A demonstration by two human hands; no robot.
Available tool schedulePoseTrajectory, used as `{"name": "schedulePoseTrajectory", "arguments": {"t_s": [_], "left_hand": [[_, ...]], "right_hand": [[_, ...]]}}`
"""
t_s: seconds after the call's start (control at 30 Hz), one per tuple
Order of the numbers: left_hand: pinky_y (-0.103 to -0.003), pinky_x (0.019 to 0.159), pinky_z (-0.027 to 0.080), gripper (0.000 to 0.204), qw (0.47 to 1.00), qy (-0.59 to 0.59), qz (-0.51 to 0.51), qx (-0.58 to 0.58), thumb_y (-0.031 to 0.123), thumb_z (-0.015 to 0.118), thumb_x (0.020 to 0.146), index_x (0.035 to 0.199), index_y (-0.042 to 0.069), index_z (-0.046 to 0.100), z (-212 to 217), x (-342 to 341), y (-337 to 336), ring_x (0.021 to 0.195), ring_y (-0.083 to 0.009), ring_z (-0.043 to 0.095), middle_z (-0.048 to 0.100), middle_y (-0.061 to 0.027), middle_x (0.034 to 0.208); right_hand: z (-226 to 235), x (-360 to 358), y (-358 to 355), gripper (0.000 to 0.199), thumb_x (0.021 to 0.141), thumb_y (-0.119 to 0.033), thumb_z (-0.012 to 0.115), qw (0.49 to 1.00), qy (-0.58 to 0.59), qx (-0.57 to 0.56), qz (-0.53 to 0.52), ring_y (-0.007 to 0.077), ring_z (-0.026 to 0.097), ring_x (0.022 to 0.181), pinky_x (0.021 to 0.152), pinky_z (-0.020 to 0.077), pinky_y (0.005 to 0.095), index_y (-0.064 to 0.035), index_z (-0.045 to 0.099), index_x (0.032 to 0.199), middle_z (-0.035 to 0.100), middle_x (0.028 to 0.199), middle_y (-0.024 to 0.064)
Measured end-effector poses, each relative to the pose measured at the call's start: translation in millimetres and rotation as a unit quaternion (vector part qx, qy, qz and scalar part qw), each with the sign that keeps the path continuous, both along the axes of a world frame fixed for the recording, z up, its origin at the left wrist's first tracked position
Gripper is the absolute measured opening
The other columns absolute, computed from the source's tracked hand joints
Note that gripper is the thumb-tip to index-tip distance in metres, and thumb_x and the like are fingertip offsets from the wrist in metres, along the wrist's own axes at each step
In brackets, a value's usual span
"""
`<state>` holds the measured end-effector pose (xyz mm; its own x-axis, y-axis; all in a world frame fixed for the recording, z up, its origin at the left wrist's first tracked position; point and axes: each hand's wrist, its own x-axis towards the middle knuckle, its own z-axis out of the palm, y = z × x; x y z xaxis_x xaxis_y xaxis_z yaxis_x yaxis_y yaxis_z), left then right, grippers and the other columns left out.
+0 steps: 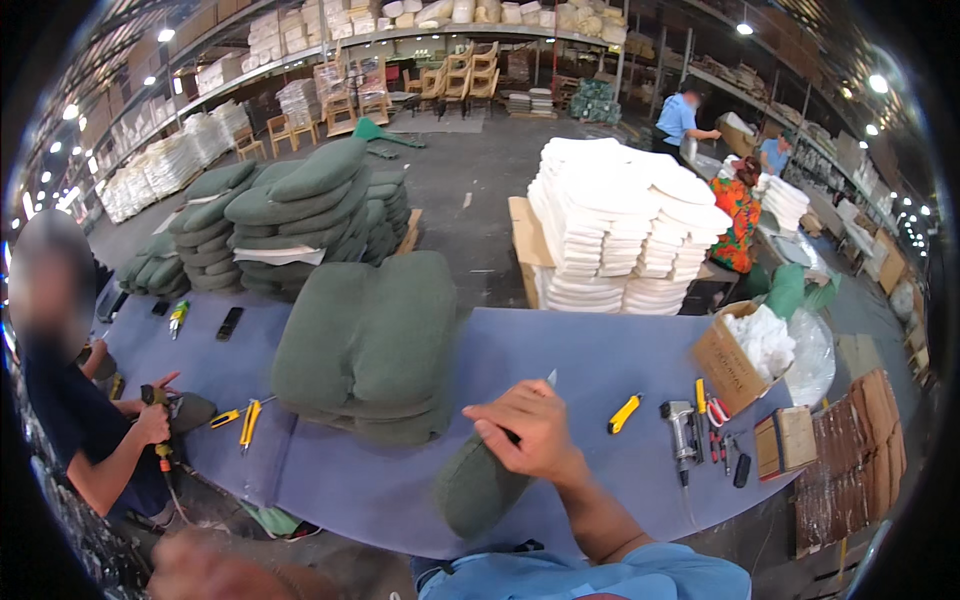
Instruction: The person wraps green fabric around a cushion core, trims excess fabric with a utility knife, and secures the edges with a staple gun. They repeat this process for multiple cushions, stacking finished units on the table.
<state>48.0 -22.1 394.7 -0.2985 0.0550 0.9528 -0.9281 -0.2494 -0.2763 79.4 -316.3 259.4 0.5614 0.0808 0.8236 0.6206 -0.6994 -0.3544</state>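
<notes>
Green cushion (478, 487) lies at the near edge of the blue surface (590, 360), the right hand (530, 428) resting on it, fingers curled around what seems a blade.

warehouse: grey concrete floor (480, 170), stacked wall shelving (300, 45) (ceiling lamps lit).
</notes>
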Motion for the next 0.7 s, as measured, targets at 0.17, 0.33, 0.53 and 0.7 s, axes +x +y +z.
{"name": "schedulePoseTrajectory", "arguments": {"t_s": [0.17, 0.33, 0.53, 0.7], "left_hand": [[-0.042, 0.072, 0.061, 0.025, 0.924, 0.127, -0.027, 0.359, 0.021, 0.069, 0.096, 0.121, 0.019, 0.07, 41.3, 3.5, -25.9, 0.088, -0.0289, 0.073, 0.074, -0.0182, 0.111], [-0.038, 0.075, 0.06, 0.037, 0.917, 0.157, 0.071, 0.359, 0.017, 0.069, 0.092, 0.125, 0.033, 0.075, 57.8, -40.1, -39.2, 0.088, -0.0235, 0.072, 0.076, -0.0091, 0.114], [-0.037, 0.074, 0.057, 0.019, 0.933, 0.211, -0.006, 0.291, 0.025, 0.071, 0.093, 0.112, 0.026, 0.076, 21.4, -22.4, -49.4, 0.086, -0.0215, 0.073, 0.077, -0.0071, 0.108], [-0.036, 0.073, 0.055, 0.017, 0.92, 0.228, 0.007, 0.317, 0.033, 0.074, 0.094, 0.098, 0.017, 0.076, 25.9, -25.7, -24.6, 0.085, -0.0203, 0.074, 0.077, -0.0063, 0.101]], "right_hand": [[-3.7, 1.6, -2.1, 0.01, 0.088, -0.014, 0.075, 0.999, 0.031, -0.005, -0.004, 0.0176, 0.068, 0.073, 0.078, 0.0458, 0.0333, -0.0118, 0.081, 0.097, 0.075, 0.082, 0.0005], [3.0, 13.8, 31.7, 0.011, 0.088, -0.011, 0.073, 0.999, 0.006, 0.01, 0.04, 0.0202, 0.066, 0.069, 0.075, 0.0454, 0.0348, -0.0097, 0.08, 0.096, 0.073, 0.079, 0.0015], [-5.8, 5.2, 5.4, 0.01, 0.088, -0.01, 0.073, 0.999, -0.001, -0.018, -0.031, 0.0229, 0.067, 0.072, 0.077, 0.0462, 0.0368, -0.0092, 0.079, 0.096, 0.074, 0.08, 0.0042], [-0.7, 2.9, 11.8, 0.009, 0.087, -0.01, 0.074, 1.0, 0.017, -0.013, -0.001, 0.0209, 0.067, 0.072, 0.076, 0.0458, 0.0351, -0.0093, 0.08, 0.094, 0.074, 0.08, 0.0026]]}}
